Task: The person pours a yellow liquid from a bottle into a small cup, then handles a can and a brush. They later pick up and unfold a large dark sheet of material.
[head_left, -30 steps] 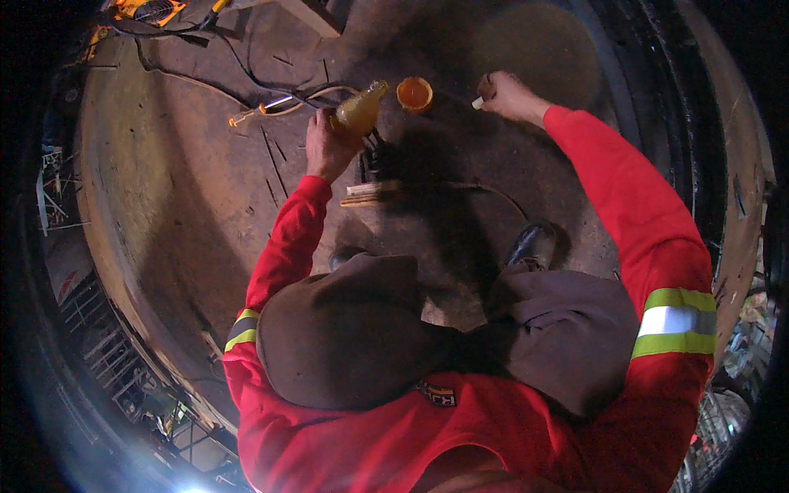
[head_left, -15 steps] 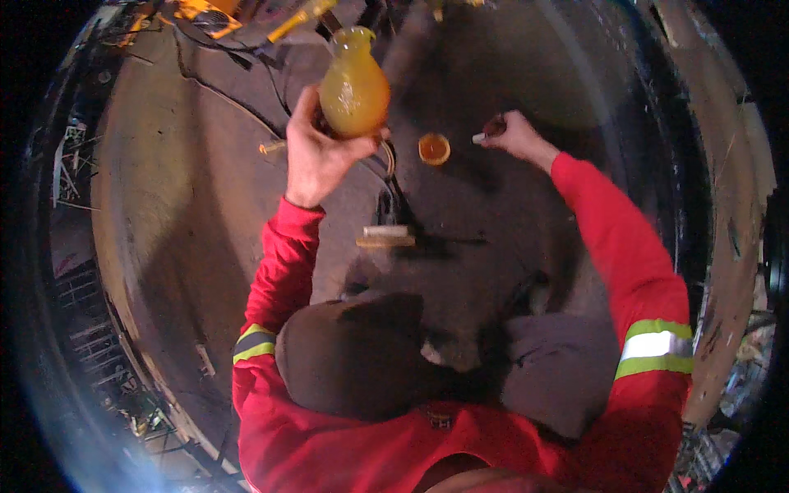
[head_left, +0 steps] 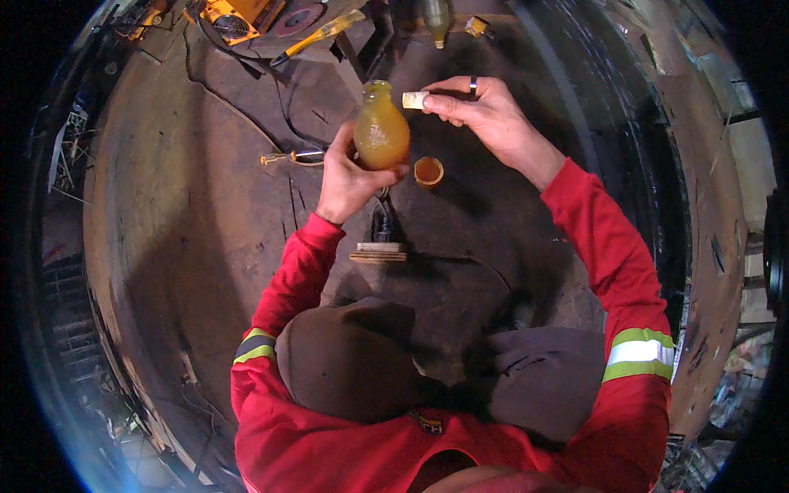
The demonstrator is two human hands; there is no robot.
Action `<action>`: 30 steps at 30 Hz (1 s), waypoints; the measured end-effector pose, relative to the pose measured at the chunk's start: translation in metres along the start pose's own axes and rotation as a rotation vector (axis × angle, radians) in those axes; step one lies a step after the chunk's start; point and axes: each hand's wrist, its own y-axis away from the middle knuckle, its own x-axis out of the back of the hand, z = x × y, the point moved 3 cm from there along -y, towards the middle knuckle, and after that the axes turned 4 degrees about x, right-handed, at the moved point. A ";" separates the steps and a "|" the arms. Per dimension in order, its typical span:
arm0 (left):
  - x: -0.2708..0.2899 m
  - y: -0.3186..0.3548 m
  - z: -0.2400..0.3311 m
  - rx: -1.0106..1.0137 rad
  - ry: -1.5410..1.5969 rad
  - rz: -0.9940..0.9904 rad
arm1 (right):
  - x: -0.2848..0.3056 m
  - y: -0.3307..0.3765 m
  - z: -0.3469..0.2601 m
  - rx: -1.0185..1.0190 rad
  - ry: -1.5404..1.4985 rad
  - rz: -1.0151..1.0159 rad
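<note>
My left hand (head_left: 343, 181) is wrapped round the lower body of a rounded, narrow-necked bottle (head_left: 382, 131) with yellow-orange contents. The bottle is held roughly upright, its mouth facing away from me and bare of any lid. Between the thumb and fingers of my right hand (head_left: 493, 119) is a small whitish stopper-like piece (head_left: 414, 100). It is just right of the bottle's neck, apart from it. Below the bottle and to its right, a small round cup (head_left: 428, 172) with orange-brown contents sits on the floor.
Plugs and cables meet at a wooden block (head_left: 378, 253) before my knees. A screwdriver (head_left: 283, 158) lies left of the bottle. Farther off are an orange machine (head_left: 237, 20), a yellow-handled tool (head_left: 325, 34), another glass bottle (head_left: 436, 18) and a small yellow object (head_left: 476, 26).
My left hand has brought the bottle nearer and slightly right. My right hand, with the whitish piece, has moved left and away from me, up to beside the bottle's neck.
</note>
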 end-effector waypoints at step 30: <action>0.006 0.007 0.002 -0.098 -0.373 0.079 | 0.002 -0.004 -0.055 0.228 0.408 -0.109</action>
